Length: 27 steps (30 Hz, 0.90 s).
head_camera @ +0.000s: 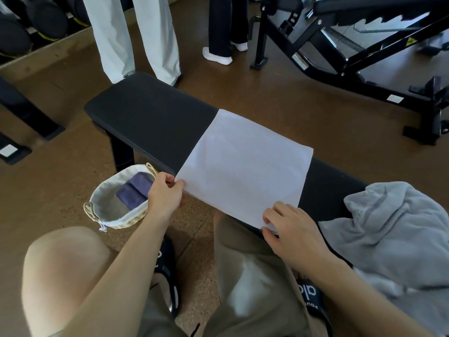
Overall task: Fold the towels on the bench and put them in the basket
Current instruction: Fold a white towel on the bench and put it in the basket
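A white towel (245,164) lies spread flat across the black padded bench (150,117). My left hand (165,194) pinches its near left corner at the bench edge. My right hand (291,232) pinches the near right corner, where the cloth hangs over the edge. A crumpled grey towel (393,232) sits on the bench to the right. On the floor to the left stands a woven basket (110,216) with a white liner, and a folded purple towel (134,190) lies inside it.
Two people stand beyond the bench's far end: one in light trousers (131,35), one in dark trousers (226,27). A black adjustable bench frame (345,57) fills the upper right. Dumbbells (29,25) sit on a rack at upper left. My knees are below.
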Each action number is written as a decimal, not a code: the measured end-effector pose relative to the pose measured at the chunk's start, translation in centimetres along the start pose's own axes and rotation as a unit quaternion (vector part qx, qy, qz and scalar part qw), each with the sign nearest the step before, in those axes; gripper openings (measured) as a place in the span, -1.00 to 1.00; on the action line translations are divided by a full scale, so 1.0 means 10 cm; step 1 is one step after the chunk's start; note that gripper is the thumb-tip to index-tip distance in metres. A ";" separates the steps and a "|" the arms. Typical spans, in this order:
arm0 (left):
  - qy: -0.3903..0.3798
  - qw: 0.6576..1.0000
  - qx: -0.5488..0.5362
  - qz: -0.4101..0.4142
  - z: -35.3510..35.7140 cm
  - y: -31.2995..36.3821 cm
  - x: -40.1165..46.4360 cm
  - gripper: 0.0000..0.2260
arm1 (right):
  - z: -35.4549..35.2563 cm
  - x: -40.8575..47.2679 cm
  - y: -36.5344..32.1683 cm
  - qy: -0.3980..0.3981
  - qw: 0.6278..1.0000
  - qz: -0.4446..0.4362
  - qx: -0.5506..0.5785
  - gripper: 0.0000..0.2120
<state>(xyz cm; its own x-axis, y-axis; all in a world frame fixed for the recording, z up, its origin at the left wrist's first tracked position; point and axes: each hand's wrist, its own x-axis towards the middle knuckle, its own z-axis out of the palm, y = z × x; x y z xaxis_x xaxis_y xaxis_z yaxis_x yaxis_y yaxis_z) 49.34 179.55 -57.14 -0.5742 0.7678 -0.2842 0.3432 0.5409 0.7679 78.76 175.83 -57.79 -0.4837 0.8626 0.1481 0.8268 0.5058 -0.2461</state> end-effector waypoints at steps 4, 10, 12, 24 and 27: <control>0.000 1.000 0.004 0.014 -0.02 -0.01 0.02 -0.89 | 0.00 0.01 0.02 -0.007 1.000 -0.017 -0.018 -0.94; -0.062 0.997 -0.024 -0.025 -0.02 0.02 0.03 -0.87 | 0.00 -0.04 0.02 0.005 0.999 -0.029 -0.027 -0.93; -0.062 0.997 -0.035 -0.034 -0.05 0.01 0.06 -0.88 | 0.00 -0.06 0.00 0.009 0.999 -0.032 -0.026 -0.90; 0.004 0.998 0.038 0.053 -0.17 0.12 0.35 -0.94 | 0.12 -0.07 -0.06 0.048 0.995 -0.060 -0.056 -0.89; 0.003 0.995 0.073 0.060 -0.20 0.17 0.44 -0.93 | 0.14 -0.02 -0.11 0.063 0.994 -0.070 -0.054 -0.91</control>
<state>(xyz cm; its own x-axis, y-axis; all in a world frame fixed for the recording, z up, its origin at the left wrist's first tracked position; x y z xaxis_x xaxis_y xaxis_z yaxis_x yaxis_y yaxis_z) 45.93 183.14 -55.90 -0.5264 0.8285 -0.1911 0.5141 0.4892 0.7045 77.53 175.06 -58.86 -0.5616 0.7733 0.2943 0.7832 0.6115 -0.1124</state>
